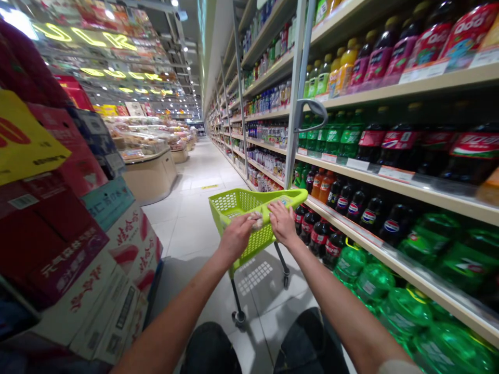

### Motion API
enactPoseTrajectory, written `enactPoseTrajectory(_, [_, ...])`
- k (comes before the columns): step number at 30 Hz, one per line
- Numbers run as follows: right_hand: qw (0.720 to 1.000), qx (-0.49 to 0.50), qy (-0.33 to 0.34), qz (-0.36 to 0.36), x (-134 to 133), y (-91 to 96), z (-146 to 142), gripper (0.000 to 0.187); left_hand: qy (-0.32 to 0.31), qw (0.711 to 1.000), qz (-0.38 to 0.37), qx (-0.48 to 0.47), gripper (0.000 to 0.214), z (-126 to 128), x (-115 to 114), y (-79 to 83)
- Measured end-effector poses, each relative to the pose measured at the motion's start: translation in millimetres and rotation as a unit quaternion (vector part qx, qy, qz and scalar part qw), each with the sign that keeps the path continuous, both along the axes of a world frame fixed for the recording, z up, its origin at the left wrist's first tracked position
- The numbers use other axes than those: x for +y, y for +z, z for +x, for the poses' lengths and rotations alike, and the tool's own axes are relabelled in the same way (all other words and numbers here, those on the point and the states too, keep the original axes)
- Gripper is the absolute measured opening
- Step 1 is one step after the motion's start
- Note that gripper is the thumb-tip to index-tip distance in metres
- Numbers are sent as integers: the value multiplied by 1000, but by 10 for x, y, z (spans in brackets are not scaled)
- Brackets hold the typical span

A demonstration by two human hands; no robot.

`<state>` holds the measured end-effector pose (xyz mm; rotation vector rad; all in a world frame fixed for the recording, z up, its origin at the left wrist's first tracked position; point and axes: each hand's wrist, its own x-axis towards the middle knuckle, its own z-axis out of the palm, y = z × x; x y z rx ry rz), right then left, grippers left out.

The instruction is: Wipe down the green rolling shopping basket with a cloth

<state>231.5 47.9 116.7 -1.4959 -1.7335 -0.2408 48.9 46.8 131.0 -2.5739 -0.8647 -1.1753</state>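
While our left hand is grasping the handle of a lime-green, perforated plastic shopping cart, our right hand is resting on it; whether clenching, we cannot tell. The cart is standing on pale floor tiles beside beige bottle shelves.

I see pale tiled floor bearing green cart at the person's twelve o'clock, rounded counter at eleven; beige-edged shelves, two o'clock, carry rows of soda bottles.
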Motion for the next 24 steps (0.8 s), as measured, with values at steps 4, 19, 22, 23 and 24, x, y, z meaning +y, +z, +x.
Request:
enactPoseTrajectory(4, [999,54,6,5,-3,-62,25,39,15,991,-70,-110,22,-115,14,14])
enactPoseTrajectory(19, [998,50,-11,44,-232,-138,331,38,-34,981,-79,-175,27,150,12,-366])
enactPoseTrajectory(22, [995,59,7,74,-328,-159,290,40,-34,979,-43,-197,28,367,-42,-459])
enactPoseTrajectory(23, [995,60,11,81,-351,-162,309,40,-58,980,-29,-189,28,442,-52,-467])
enactPoseTrajectory(24, [995,58,10,82,-371,-162,346,41,-83,981,-18,-176,28,495,-47,-475])
